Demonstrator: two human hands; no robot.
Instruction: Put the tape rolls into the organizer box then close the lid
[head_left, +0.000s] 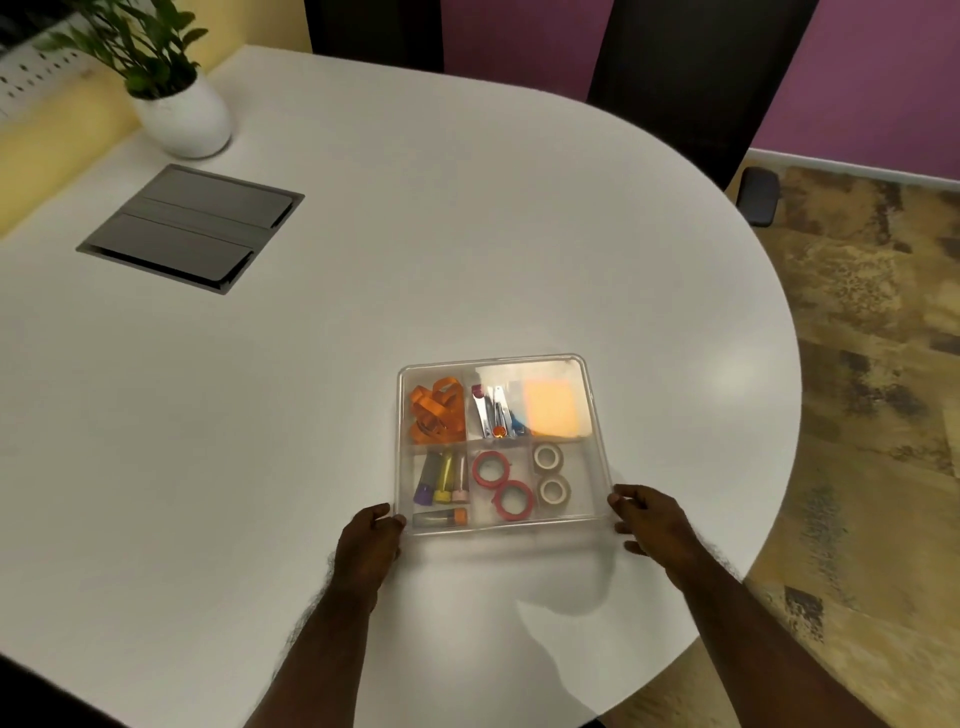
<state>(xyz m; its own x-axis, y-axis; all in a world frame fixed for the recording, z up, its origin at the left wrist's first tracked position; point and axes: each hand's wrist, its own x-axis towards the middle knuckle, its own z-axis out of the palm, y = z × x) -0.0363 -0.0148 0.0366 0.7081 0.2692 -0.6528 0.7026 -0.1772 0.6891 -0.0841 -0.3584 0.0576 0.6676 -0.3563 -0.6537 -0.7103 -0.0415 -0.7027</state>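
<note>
A clear organizer box (598, 415) lies on the white table, close to the near edge, and a transparent lid appears to sit over it. Two red tape rolls (513, 500) fill its near middle compartment. Beside them, in the near right compartment, are two beige tape rolls (548, 457). The other compartments hold orange ribbon, metal clips, an orange pad and small tubes. My left hand (369, 545) grips the box's near left corner. At the near right corner my right hand (649, 525) holds the box with curled fingers.
A potted plant in a white pot (182, 117) stands at the far left. A grey cable hatch (192, 228) is set into the tabletop. A dark chair (675, 78) stands behind the table. The table's rounded edge (779, 415) curves just right of the box.
</note>
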